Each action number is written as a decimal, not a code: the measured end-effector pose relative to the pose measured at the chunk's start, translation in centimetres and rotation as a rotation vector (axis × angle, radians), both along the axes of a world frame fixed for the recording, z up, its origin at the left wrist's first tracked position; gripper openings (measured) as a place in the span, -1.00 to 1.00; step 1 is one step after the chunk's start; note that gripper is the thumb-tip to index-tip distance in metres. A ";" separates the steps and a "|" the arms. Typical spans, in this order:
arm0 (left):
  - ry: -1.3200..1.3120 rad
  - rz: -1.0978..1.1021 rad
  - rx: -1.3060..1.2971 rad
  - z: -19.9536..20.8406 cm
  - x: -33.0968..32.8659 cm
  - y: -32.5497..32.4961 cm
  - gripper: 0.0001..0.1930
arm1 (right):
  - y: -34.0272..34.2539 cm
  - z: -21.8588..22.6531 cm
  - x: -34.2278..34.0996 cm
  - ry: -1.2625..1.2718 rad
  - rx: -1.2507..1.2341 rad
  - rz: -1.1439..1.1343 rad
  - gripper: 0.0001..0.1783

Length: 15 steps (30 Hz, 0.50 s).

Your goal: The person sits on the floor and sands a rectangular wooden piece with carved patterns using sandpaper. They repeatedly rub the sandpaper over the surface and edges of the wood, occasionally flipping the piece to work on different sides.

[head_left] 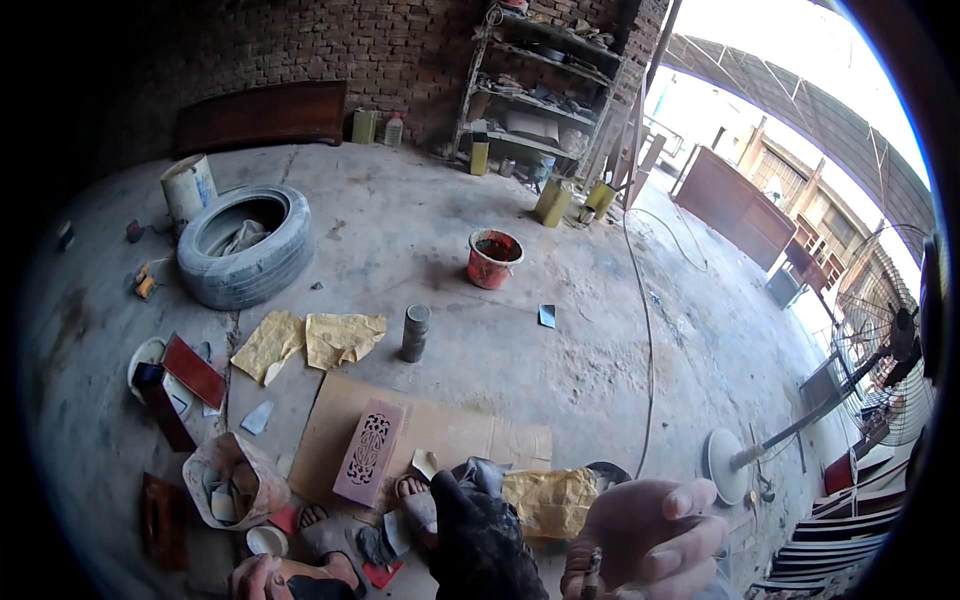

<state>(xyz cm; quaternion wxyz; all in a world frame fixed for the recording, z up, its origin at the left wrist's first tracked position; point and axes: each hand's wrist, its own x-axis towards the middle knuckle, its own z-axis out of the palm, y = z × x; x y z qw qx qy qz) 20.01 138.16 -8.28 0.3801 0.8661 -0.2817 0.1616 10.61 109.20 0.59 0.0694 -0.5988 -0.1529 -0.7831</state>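
At the lower right, my right hand (655, 535) is raised close to view with its fingers curled. A small brownish, narrow thing (592, 573) shows at its thumb side; its kind is unclear. My left hand (258, 578) is cut off by the lower edge, fingers bent, beside a dark flat shape (320, 587) that I cannot make out. Between the hands rises my knee in dark trousers (485, 530). Ahead of it, a pinkish block with a carved, dark openwork pattern (368, 452) lies on flattened cardboard (480, 437). Crumpled yellowish paper (550, 502) is near my right hand.
A white bag of scraps (222, 505) stands left, near reddish-brown boards (195, 370). Farther off are yellow sheets (345, 338), a grey cylinder (415, 333), a red bucket (495, 262) and a tyre (250, 275). A cable (648, 370) and a standing fan (880, 345) are right.
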 end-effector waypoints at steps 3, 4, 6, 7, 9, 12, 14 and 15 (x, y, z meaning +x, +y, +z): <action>0.005 0.000 -0.001 0.0 0.0 -0.2 -0.80 | -0.6 -1.1 -1.3 0.052 -0.037 0.016 -0.81; 0.010 -0.005 -0.005 0.0 0.0 -0.4 -0.80 | -1.0 -1.3 -1.9 0.077 -0.068 0.021 -0.81; -0.001 0.010 0.024 0.4 -0.1 -0.4 -0.80 | -1.5 -1.0 -1.9 0.098 -0.092 0.029 -0.82; -0.004 0.017 0.026 0.5 -0.1 -0.3 -0.80 | -1.5 -0.7 -1.7 0.107 -0.104 0.027 -0.82; 0.000 0.022 0.011 0.4 0.0 0.0 -0.80 | -1.4 -0.4 -1.5 0.125 -0.117 0.028 -0.82; 0.001 0.016 0.004 0.2 0.1 -0.3 -0.81 | -1.4 0.1 -1.3 0.143 -0.102 0.034 -0.82; -0.008 0.018 0.014 0.3 0.1 -0.4 -0.81 | -1.5 0.3 -1.1 0.158 -0.101 0.048 -0.81; -0.009 0.021 0.024 0.3 0.1 -0.3 -0.81 | -1.6 0.2 -1.1 0.177 -0.107 0.060 -0.81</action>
